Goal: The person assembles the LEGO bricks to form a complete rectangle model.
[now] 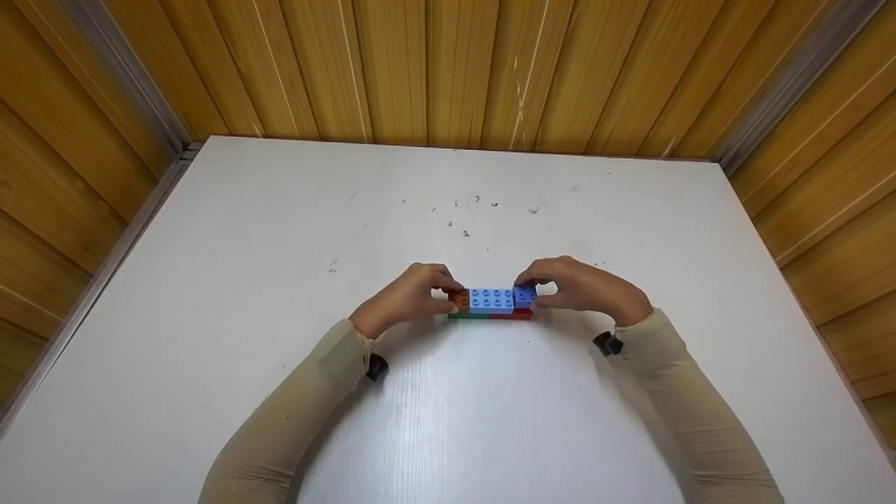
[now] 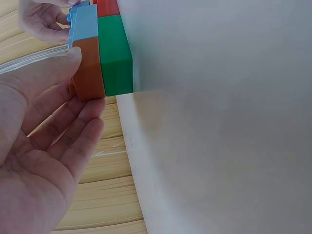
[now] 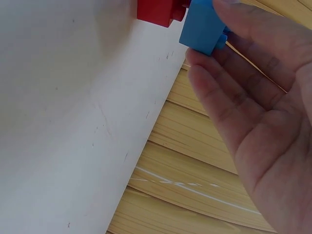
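Observation:
In the head view a row of toy building bricks lies on the white table. My left hand (image 1: pixel 413 297) pinches the orange brick (image 1: pixel 459 301) at the left end, which sits on a green brick (image 2: pixel 116 58). Beside it a light blue brick (image 1: pixel 491 301) spans the green brick and a red brick (image 1: pixel 511 316). Thumb and fingers of my right hand (image 1: pixel 584 288) pinch a small blue brick (image 3: pixel 202 27) at the right end. The right wrist view shows it slightly tilted, over the studs of the red brick, with a small gap between them.
The white table (image 1: pixel 392 203) bears small dark scuffs beyond the bricks. Yellow wood-patterned panels (image 1: pixel 455 70) rise behind its far edge and at both sides. A dark wrist device (image 1: pixel 376 367) shows at the left cuff, another (image 1: pixel 607 344) at the right.

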Demonstrator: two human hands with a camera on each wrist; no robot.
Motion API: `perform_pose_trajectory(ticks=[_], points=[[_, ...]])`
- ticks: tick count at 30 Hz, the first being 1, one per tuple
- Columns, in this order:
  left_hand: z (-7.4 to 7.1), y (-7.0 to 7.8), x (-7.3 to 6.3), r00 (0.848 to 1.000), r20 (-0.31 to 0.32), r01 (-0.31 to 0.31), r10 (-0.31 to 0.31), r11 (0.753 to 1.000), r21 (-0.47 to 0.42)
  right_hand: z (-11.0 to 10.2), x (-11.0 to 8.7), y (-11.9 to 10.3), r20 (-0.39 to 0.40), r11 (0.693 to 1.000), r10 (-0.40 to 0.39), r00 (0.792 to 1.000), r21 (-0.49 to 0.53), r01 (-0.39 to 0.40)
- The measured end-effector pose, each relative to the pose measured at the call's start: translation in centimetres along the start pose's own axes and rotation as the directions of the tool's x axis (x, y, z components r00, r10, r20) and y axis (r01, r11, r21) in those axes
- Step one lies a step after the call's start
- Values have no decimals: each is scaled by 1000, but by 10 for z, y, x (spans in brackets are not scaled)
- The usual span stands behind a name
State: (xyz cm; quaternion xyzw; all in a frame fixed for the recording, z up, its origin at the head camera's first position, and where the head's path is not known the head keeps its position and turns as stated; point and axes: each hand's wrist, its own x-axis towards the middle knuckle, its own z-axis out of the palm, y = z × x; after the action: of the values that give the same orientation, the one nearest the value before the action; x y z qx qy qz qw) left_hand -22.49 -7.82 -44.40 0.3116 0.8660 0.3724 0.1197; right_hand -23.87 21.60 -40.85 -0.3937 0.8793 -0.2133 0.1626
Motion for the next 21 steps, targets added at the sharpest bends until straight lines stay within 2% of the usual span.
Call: perform_pose_trajectory(ticks=[6,13,21], points=[[0,0,1,1000,3,-9,9,999,36,2,0,2,-21,998,-57,998,-13,57],[-1,1,2,1000,11,1,-1,998,61,3,0,-1,-1,1000,-7,1000,-10,7],[-1,1,0,1000,4,6,-6,1000,25,3,0,-4,7,1000,8,1000,-14,-8]])
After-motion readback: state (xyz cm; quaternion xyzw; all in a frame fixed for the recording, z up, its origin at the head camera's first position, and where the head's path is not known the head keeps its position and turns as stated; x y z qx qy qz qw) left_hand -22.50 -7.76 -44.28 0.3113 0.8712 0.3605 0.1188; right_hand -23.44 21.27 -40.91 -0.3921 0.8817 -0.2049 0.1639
